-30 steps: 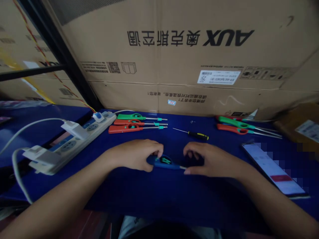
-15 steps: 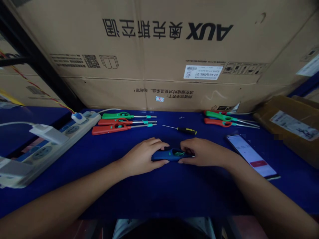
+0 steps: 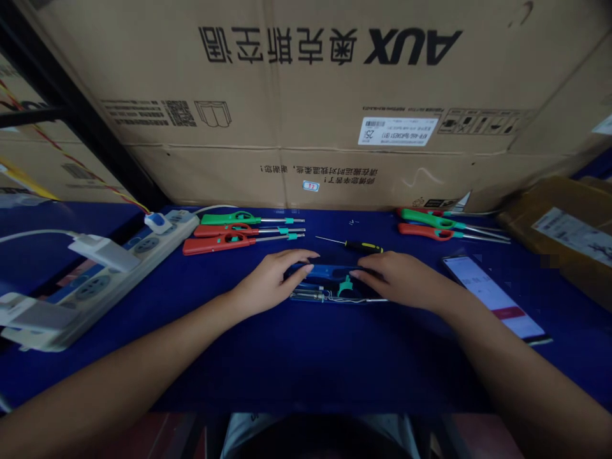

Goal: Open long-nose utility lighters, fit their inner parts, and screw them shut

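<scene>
My left hand [image 3: 270, 284] and my right hand [image 3: 404, 280] pinch the two ends of a blue lighter casing half [image 3: 329, 273], tilted up at the middle of the table. Just below it lies the opened lower part of the lighter [image 3: 308, 295], showing a clear tube, thin wires and a metal rod. A green trigger [image 3: 345, 286] sits among these inner parts. Beyond my hands is a black and yellow screwdriver [image 3: 364, 247], its shaft pointing left. Small screws [image 3: 353, 222] lie behind the screwdriver.
Red and green lighters [image 3: 220, 244] lie at the back left, and several more [image 3: 425, 232] at the back right. A phone [image 3: 497, 299] rests right of my right arm. A power strip [image 3: 109, 274] with plugs stands left. A large cardboard box [image 3: 296, 127] walls the back; a smaller carton [image 3: 568, 236] is right.
The blue lighter was closed between my hands. Its upper casing half is now lifted off and away from me, baring the inner parts and green trigger. The view has shifted slightly.
</scene>
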### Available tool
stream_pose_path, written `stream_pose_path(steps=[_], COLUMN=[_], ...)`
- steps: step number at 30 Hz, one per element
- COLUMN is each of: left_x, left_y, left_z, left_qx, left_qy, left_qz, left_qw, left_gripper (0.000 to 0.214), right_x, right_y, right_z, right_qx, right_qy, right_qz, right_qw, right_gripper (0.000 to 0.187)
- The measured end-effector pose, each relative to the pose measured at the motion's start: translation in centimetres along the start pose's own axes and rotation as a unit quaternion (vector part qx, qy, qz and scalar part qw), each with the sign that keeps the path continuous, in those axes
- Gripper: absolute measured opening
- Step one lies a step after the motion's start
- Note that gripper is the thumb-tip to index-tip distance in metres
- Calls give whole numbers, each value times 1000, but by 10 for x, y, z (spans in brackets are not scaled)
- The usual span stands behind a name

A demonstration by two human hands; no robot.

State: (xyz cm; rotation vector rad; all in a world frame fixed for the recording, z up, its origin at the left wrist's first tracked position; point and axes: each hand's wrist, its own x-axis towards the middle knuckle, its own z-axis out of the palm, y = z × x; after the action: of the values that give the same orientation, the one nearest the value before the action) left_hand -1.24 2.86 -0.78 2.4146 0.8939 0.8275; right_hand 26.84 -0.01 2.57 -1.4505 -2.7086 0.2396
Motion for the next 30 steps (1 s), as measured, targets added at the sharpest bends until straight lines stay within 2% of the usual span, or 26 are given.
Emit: stream_pose_path(steps=[5,7,9,11,13,16,18,23,28,30], left_x=[1,1,1,1,0,-2,-3,-3,-3,-3], left_y=[-5,-4,-1,3,7,10,10,9,10,10], left_z=[0,-2,-5,-9,-12,-13,-11,-9,-10,-9], left_qx=[28,53,68,72,81,108,117,116,114,110], left_qy=[14,34,50,27,-29,-101,-124,-125,-124,-122], left_qz=[-28,-11,19,57,86,106,108,98,98,98], left_qw=[999,998,996,995,993,983,979,981,981,981], left_gripper=[31,31,26,22,24,34,35,29,27,26], right_x=[3,2,0,-2,-2,-1,1,0,-2,-3], right_y=[5,5,3,-1,-4,-8,-9,-2,10,9], right_z=[6,4,2,0,1,5,5,2,2,3], right_qx=[-37,-24,16,71,109,120,118,98,26,19], right_qy=[66,116,135,117,82,29,12,58,35,48], right_qz=[33,20,-7,-41,-72,-93,-92,-74,-27,-17], right_qw=[997,993,991,990,988,988,989,991,999,999], right_gripper=[33,31,26,20,20,16,12,14,16,18])
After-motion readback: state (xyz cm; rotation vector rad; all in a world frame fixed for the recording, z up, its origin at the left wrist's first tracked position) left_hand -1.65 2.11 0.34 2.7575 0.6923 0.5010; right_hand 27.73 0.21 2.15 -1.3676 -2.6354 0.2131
